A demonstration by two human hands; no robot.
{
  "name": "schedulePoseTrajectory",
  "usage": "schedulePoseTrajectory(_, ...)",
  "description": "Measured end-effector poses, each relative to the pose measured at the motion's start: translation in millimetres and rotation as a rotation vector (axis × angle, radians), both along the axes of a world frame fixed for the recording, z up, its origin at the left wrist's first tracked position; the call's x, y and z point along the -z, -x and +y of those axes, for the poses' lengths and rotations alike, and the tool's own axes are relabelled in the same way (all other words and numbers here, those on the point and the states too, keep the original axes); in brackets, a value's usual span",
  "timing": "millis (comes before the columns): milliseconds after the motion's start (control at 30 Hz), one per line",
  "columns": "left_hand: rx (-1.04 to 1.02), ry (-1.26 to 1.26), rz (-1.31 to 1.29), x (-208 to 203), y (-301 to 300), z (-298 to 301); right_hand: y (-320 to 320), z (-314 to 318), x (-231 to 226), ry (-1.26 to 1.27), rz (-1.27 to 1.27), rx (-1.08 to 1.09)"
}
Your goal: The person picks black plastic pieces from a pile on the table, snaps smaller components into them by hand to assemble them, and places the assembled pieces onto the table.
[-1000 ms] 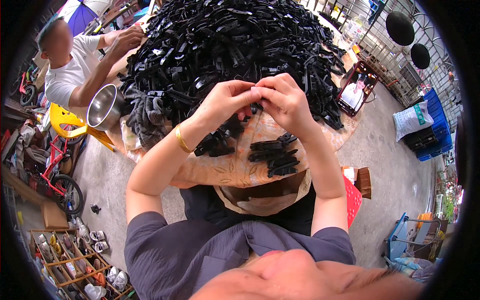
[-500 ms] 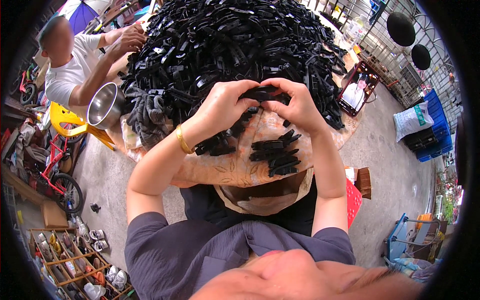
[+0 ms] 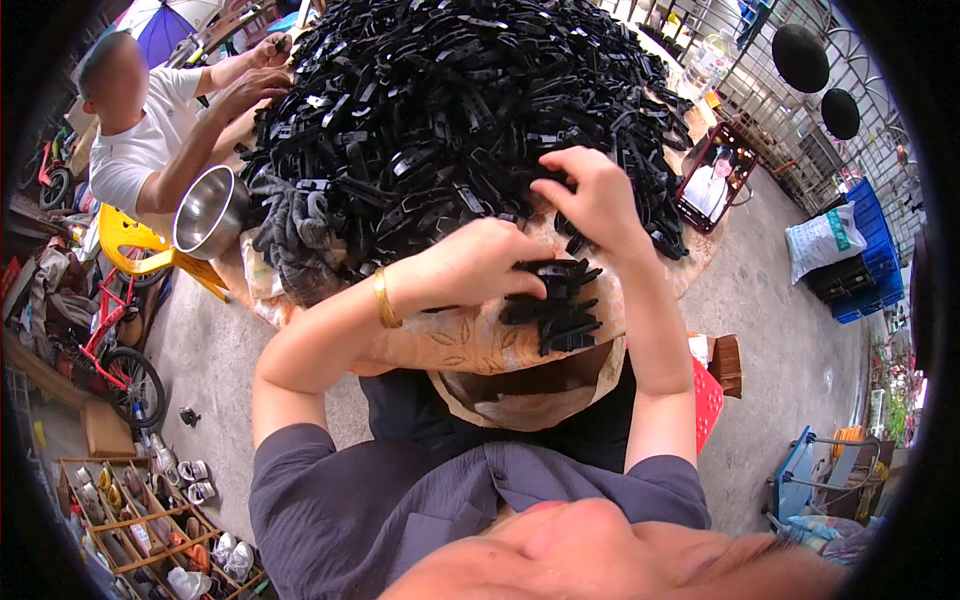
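Black pieces (image 3: 567,328) by palm-down left hand (image 3: 482,265), right hand (image 3: 600,200) curved, farther forward

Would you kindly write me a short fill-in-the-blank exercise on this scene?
1. The plastic parts heaped on the cloth-covered table are ____ in colour.
2. The gold bracelet is on the camera wearer's ____ wrist.
3. Of the wearer's two hands, the hand nearer the phone is the ____ one.
4. The plastic chair beside the metal bowl is ____.

Missing words: black; left; right; yellow.
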State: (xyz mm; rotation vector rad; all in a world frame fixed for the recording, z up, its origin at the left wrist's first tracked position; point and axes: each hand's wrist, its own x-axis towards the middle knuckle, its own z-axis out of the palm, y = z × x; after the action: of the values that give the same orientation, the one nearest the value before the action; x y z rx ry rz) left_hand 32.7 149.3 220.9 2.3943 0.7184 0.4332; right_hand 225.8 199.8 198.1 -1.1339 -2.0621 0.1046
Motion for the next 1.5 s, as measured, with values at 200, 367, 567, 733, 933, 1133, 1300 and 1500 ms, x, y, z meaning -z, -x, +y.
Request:
schedulePoseTrajectory(200, -0.046, -0.051, -0.176, 9, 2, 5, 6, -1, 10, -0.048, -0.281, 0.030)
schedulePoseTrajectory(367, -0.441, -0.599, -0.325, 1, 9, 22, 8, -4, -6, -0.153, -0.022, -0.105)
schedulePoseTrajectory(567, -0.507, -0.358, -0.315, -1, 19, 28, 19, -10, -2, 0.179, 0.212, -0.137)
schedulePoseTrajectory(733, -0.674, 0.131, -0.515, -6, 18, 31, 12, -6, 8, 0.173, -0.142, -0.139)
schedulePoseTrajectory(933, -0.629, 0.469, -0.781, 0, 26, 41, 2, -7, -5, 0.378, 0.230, -0.133)
schedulePoseTrajectory(1133, -0.478, 0.895, -0.848, 1, 19, 36, 17, -13, -12, 0.153, 0.568, -0.374)
schedulePoseTrajectory(1300, -0.387, 0.917, -0.846, 3, 14, 29, 14, -8, -7, -0.013, 0.360, -0.434)
schedulePoseTrajectory(1500, -0.402, 0.642, -0.776, -1, 16, 26, 13, -16, -11, 0.391, 0.543, -0.464)
